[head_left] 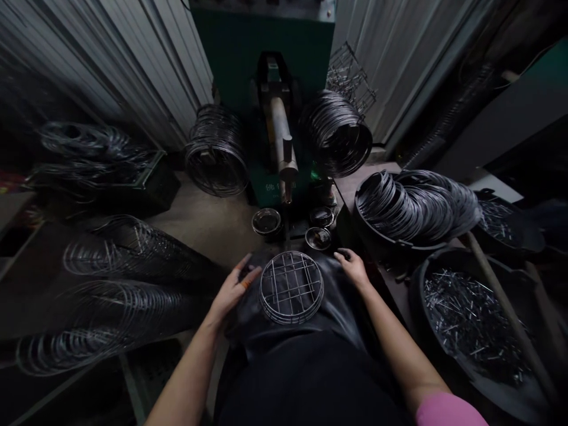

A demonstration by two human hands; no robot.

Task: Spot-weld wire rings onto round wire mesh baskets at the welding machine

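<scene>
The round wire grid disc (291,288), a ring of grey steel wire crossed by welded straight rods, lies flat on the dark leather apron (337,307) over the person's lap, directly below the green welding machine (266,53) and its grey cylindrical electrode arm (279,133). The left hand (231,290) rests on the apron just beside the disc's left edge, fingers spread and unclenched, holding nothing. The right hand (352,267) lies near the disc's upper right edge, also loose and empty; whether its fingertips touch the ring cannot be determined in this dim light. To handle the disc well, grip the outer ring on opposite sides, not the thin cross rods, and keep it level so the rods do not flex. Three small round dark dishes (267,222) stand between lap and machine. A black tub of loose wire rings (412,207) sits to the right, with a black basin of short straight wire rods (470,319) nearer. Coils of dark wire (216,151) flank the machine.
</scene>
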